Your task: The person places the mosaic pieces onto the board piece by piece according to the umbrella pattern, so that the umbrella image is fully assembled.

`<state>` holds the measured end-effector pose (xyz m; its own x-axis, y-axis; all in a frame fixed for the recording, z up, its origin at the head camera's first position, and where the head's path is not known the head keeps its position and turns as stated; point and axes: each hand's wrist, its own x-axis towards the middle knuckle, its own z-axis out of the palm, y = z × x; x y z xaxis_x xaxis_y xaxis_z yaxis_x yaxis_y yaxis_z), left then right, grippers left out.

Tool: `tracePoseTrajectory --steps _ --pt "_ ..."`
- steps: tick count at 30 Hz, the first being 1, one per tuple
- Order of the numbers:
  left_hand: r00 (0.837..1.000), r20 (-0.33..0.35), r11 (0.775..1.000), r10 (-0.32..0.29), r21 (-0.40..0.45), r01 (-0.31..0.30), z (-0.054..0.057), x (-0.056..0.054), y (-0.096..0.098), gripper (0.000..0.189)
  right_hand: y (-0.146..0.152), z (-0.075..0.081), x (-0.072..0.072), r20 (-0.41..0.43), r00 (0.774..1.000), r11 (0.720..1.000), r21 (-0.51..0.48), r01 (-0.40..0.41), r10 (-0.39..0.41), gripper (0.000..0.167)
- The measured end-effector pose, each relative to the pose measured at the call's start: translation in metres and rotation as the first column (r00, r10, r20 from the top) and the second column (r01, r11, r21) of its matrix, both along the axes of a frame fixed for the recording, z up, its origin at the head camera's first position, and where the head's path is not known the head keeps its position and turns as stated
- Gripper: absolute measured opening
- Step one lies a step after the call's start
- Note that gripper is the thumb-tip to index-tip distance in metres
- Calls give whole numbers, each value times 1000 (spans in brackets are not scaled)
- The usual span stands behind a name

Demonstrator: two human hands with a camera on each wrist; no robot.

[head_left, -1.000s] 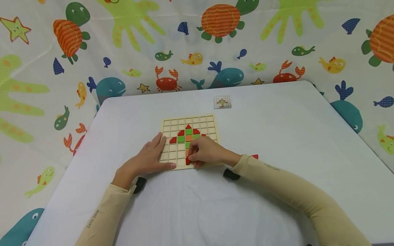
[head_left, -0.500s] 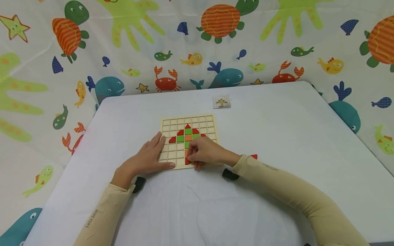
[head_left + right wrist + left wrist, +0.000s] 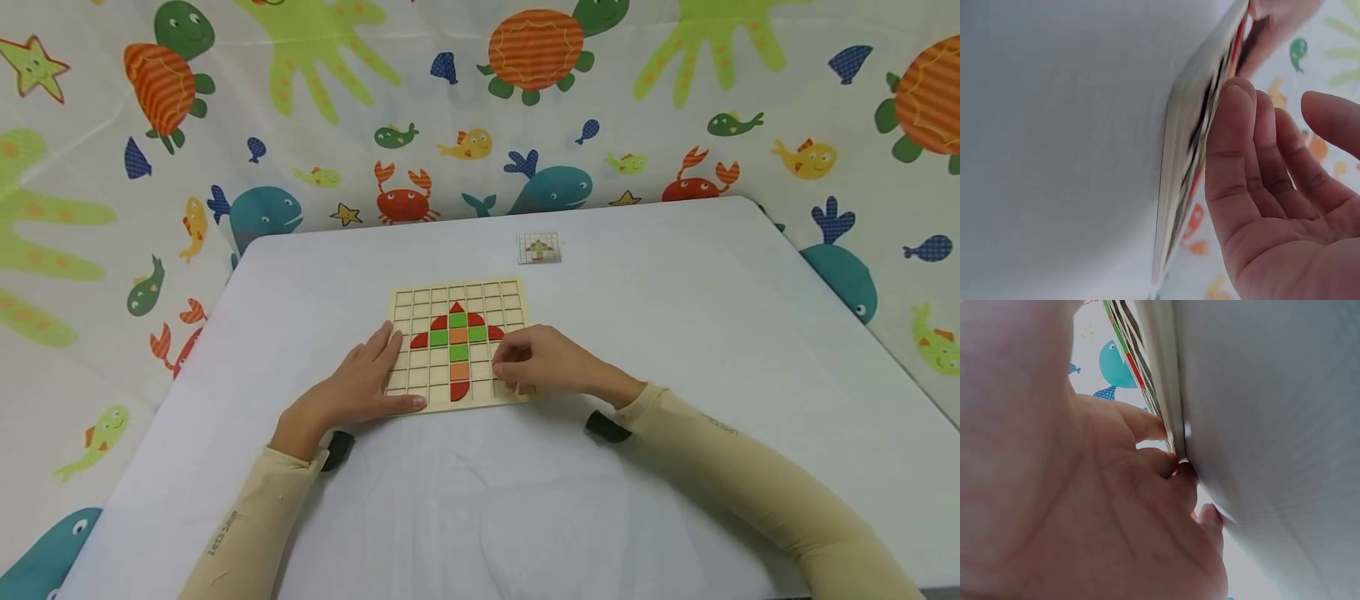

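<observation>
A square wooden grid board lies on the table, with red, green and orange tiles set in its cells in a tree or plane-like shape. At the bottom of its middle column sits a red quarter-round tile, and a red triangle tops the shape. My left hand rests along the board's left side, fingers spread, thumb at the front edge; its fingertips touch the edge in the left wrist view. Over the board's right part hovers my right hand, its fingers loosely bent, holding nothing.
Behind the board lies a small pattern card with a similar coloured shape on a grid. A white cloth covers the table. A curtain printed with sea animals hangs behind. Black wrist devices sit under both wrists.
My right hand has come off the bottom red quarter-round tile and shifted right, uncovering the middle column. A red piece seen by the right forearm is now hidden. The left hand stays put.
</observation>
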<state>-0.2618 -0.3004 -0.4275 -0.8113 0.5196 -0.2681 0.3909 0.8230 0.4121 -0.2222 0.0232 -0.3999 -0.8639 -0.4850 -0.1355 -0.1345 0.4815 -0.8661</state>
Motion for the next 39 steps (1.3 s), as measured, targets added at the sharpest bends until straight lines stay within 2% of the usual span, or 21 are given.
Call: tracePoseTrajectory --steps 4,8,12,16,21,28,33,39 --pt "1000 2 1000 0 1 0 0 0 0 126 25 9 7 -71 997 998 56 42 -38 14" --pt "1000 9 1000 3 1 -3 0 0 1 126 59 16 8 -126 992 982 186 21 3 19" --pt "1000 16 1000 3 5 -4 2 0 2 125 91 23 6 -86 994 948 317 -35 65 26" --pt "1000 17 1000 1 3 -1 3 0 3 125 112 28 4 -28 996 923 379 -70 87 27" --pt "1000 20 1000 7 0 -7 3 1 2 125 128 29 1 18 993 910 398 -114 117 28" --pt "1000 16 1000 6 -7 -6 3 0 1 126 138 21 -3 67 989 910 388 -147 131 35" --pt "1000 13 1000 3 -5 -3 5 0 0 125 132 15 -5 47 990 899 414 -143 136 37" --pt "1000 25 1000 7 -13 -7 4 1 0 126 130 5 -8 -43 989 913 391 -113 140 21"
